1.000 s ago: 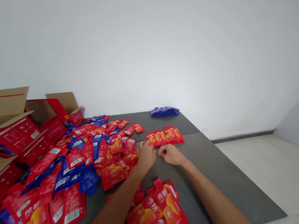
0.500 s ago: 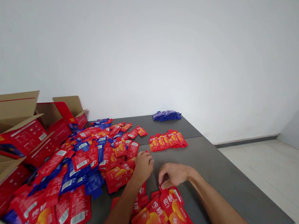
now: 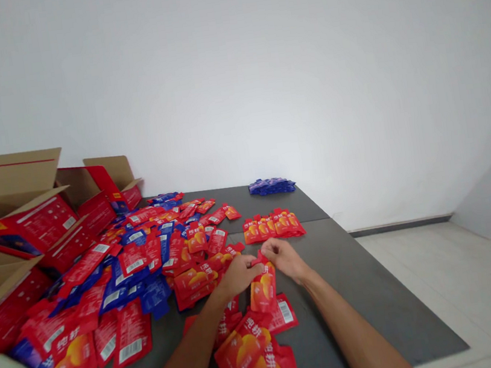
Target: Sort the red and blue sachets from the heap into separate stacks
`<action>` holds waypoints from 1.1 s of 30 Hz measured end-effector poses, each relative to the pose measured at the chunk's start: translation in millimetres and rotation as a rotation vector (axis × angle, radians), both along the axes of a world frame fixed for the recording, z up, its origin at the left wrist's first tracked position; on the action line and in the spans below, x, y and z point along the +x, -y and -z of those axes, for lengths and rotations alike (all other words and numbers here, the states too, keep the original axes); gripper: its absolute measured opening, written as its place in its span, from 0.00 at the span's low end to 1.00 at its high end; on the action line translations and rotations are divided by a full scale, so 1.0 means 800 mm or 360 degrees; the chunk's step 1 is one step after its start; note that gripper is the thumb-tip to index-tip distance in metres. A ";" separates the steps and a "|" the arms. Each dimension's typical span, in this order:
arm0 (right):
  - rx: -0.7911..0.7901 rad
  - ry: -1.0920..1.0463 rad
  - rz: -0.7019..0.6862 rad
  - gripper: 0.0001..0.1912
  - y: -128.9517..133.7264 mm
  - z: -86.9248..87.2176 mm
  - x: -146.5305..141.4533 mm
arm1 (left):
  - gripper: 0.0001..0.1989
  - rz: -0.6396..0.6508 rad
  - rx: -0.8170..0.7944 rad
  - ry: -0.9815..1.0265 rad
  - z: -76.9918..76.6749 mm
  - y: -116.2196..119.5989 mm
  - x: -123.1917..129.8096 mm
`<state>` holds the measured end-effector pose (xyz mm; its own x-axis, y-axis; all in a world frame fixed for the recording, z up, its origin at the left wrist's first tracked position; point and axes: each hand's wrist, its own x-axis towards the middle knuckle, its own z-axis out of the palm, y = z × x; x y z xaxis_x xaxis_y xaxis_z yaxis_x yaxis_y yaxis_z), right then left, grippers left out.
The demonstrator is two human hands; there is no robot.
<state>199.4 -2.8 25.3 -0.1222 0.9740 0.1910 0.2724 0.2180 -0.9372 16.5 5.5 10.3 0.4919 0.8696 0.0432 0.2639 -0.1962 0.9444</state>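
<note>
From my remote seat I am looking through the head camera, and I am attending to the two hands near the centre of the frame. The left hand [image 3: 238, 275] is keeping its grip narrow at the upper left edge of one red pouch [image 3: 263, 289], and the right hand [image 3: 286, 259] is pinching the same pouch at its top tab, so both are holding one thing. This pouch is lying a little below the middle of the frame, its printed front facing up and its lower end overlapping the loose red pouches [image 3: 240, 355] at lower centre; whether it is resting on them or hanging just above, I am not able to tell. In my judgement, good handling is depending on light and equal pressure at the top, with no finger pressing the soft belly, because squeezing there is probably making it bulge and twist. I am also minding the lower end, since a careless drag is likely disturbing the loose ones on the counter [image 3: 363, 307]. The neat red row [image 3: 273, 226] is lying just beyond the right hand, and the mixed pile [image 3: 133, 258] is spreading at left near the left forearm, so small motions are seeming wiser.
</note>
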 end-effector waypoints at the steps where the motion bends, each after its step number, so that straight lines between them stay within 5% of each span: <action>1: 0.0006 -0.0055 0.0044 0.17 0.001 0.001 -0.003 | 0.17 -0.0038 -0.0018 0.0018 0.001 -0.001 0.000; 8: -0.0201 -0.0149 -0.0091 0.24 0.005 0.015 -0.020 | 0.18 -0.0486 0.0039 0.0170 -0.006 -0.008 -0.003; 15: -0.0081 -0.0290 0.0285 0.24 0.000 0.018 -0.021 | 0.20 -0.0075 -0.0353 0.0505 -0.004 0.004 0.005; 22: -0.0329 -0.0252 -0.0131 0.23 0.008 0.018 -0.023 | 0.20 -0.0481 -0.0274 0.0592 -0.006 -0.004 0.000; 28: -0.0231 -0.0331 0.0102 0.22 0.002 0.024 -0.023 | 0.24 -0.0222 -0.0595 0.0633 -0.004 -0.001 0.003; 33: -0.0215 -0.0343 0.0085 0.21 0.003 0.022 -0.023 | 0.24 -0.0266 -0.0570 0.0556 -0.004 -0.002 0.004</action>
<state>181.2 -5.5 7.7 -0.0407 0.9964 0.0747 0.0707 0.0774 -0.9945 20.0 6.8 13.7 0.3543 0.9254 -0.1345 -0.0782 0.1726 0.9819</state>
